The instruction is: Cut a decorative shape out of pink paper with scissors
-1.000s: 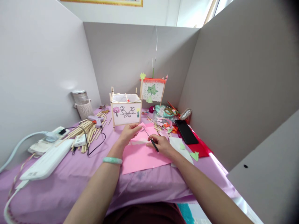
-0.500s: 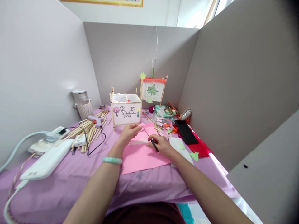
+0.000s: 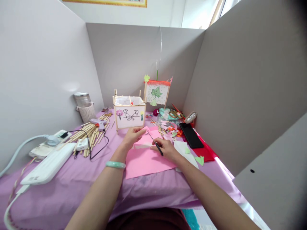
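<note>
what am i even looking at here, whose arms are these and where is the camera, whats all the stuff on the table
No machine here: these are a person's own two bare arms, filmed by a camera worn on their head, looking forward and down, so the arms enter from the bottom.

The left hand, with a green bangle on its wrist, pinches the far edge of a pink paper sheet. The right hand holds small scissors, blades pointing at that pinched edge.

All this lies on a table with a purple cloth, walled by grey partitions. Behind the hands stands a paper lantern with drawings, another with a green leaf further back. On the left are wooden sticks and a glue gun; on the right, a black phone and paper scraps.
</note>
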Demonstrator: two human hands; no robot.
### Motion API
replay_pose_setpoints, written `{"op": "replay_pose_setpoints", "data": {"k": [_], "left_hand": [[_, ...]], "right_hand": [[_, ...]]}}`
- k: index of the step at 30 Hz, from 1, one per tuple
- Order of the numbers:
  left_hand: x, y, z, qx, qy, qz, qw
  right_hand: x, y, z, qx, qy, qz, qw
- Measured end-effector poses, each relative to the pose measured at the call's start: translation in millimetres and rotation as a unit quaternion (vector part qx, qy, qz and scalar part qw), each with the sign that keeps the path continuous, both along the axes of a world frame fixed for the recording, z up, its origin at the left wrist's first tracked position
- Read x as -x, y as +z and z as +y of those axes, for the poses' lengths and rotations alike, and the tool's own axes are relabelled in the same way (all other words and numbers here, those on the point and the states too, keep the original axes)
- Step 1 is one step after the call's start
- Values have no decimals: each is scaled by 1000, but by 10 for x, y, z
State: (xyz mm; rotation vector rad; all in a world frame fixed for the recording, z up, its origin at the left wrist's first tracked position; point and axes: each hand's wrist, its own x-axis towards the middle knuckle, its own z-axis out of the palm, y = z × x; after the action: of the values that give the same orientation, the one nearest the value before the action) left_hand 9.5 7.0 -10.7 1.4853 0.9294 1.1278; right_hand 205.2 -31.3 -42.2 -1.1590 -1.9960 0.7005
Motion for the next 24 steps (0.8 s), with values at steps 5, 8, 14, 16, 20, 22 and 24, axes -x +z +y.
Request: {"op": "replay_pose_setpoints", "data": {"k": [5, 8, 14, 16, 20, 22, 24], "left_hand": [[5, 1, 1, 9, -6, -12, 1000], [12, 11, -4, 15, -4, -27, 1000], [35, 28, 0, 14, 20, -55, 998], [35, 30, 5, 13, 21, -54, 998], [29, 32, 10, 13, 13, -52, 998], [27, 34, 5, 14, 8, -50, 999], [26, 39, -3, 15, 2, -48, 999]], "right_hand": [[2, 14, -11, -3, 0, 4, 1000], [5, 22, -21, 5, 3, 4, 1000], [8, 5, -30, 20, 20, 6, 1000], [6, -1, -29, 19, 26, 7, 999], [4, -2, -24, 15, 28, 8, 999], [3, -2, -21, 17, 25, 9, 999], [3, -3, -17, 19, 24, 10, 999]]}}
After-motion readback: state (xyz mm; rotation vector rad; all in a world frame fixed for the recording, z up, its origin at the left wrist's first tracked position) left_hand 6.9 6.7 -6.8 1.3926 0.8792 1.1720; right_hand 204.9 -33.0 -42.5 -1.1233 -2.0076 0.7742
